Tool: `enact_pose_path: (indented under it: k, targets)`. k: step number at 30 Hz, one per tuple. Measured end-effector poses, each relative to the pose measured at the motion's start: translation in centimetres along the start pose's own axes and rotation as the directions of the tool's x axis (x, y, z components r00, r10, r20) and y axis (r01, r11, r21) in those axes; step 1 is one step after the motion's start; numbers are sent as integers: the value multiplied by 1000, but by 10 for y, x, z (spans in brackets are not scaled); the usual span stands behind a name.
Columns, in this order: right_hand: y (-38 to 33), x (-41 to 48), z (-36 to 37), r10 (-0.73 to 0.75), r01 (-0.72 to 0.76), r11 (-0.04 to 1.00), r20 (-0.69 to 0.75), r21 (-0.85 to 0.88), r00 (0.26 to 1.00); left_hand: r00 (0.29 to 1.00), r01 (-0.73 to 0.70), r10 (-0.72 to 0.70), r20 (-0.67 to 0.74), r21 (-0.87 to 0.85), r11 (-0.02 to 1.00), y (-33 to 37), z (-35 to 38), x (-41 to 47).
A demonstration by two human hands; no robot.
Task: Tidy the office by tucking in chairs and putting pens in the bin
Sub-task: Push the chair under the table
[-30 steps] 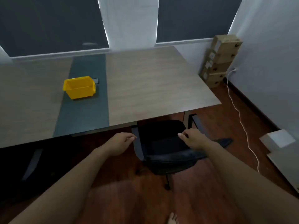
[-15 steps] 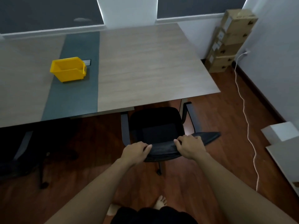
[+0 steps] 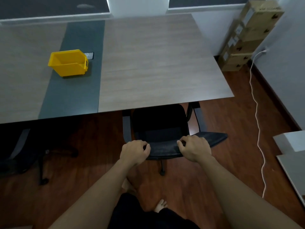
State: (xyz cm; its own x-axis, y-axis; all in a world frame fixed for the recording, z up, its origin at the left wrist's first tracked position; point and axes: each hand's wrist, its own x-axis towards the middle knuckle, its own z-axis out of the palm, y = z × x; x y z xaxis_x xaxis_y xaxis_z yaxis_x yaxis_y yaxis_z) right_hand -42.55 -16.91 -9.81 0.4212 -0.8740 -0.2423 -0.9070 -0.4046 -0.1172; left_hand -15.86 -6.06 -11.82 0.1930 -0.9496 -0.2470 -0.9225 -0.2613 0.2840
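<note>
Both hands curl over the top edge of the black chair's backrest (image 3: 165, 147), the left hand (image 3: 134, 152) in a closed grip at one end and the right hand (image 3: 194, 148) closed on it nearer the middle, a spread hold that suits pushing it straight in. The seat's front edge sits just under the surface (image 3: 156, 63), so the tuck looks only begun. The yellow bin (image 3: 68, 64) stands on the dark centre strip, within reach for pens, though none are visible.

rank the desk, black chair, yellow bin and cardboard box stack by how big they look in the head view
1. desk, by far the largest
2. black chair, part hidden under the desk
3. cardboard box stack
4. yellow bin
The last two look close; the stack stands farther off, so that order is unsure.
</note>
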Motion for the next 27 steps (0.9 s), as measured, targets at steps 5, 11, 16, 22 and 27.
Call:
enact_pose_path:
  k: [5, 11, 16, 22, 27]
  targets:
    - [12, 49, -12, -4, 4, 1000, -2, 1, 1000, 999, -35, 35, -30, -7, 999, 2, -13, 49]
    - [15, 107, -26, 21, -21, 1000, -15, 9, 1000, 995, -82, 81, -57, -12, 997, -5, -32, 110]
    - [5, 138, -36, 78, -77, 996, -14, 44, 997, 995, -97, 96, -32, -20, 995, -18, -49, 154]
    - [-16, 154, -31, 146, -139, 986, -75, 91, 987, 995, -98, 98, -28, -2, 995, -37, -63, 189]
    - [-15, 157, -29, 159, -154, 986, -76, 64, 984, 996, -88, 88, -17, 4, 996, -36, -64, 190]
